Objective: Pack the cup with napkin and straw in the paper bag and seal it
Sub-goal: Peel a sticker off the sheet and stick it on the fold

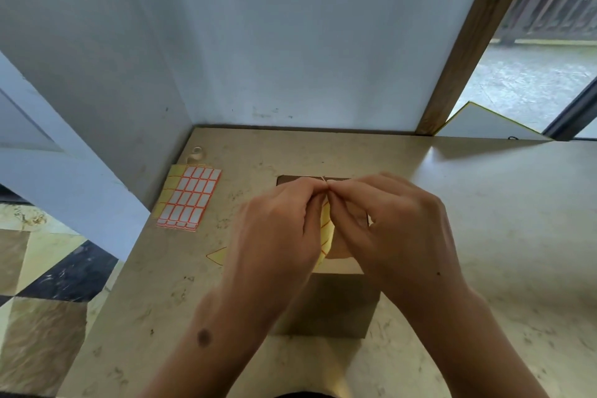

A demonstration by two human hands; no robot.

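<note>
Over the bag (326, 304) standing on the tabletop (484, 220), the left hand (277, 229) and right hand (387, 223) pinch a yellow sticker sheet (327, 236) together, probably peeling a label for sealing; spare stickers (190, 197) lie left of the bag; cup unseen

Both hands (326, 223) pinching sticker sheet (327, 233)
</note>
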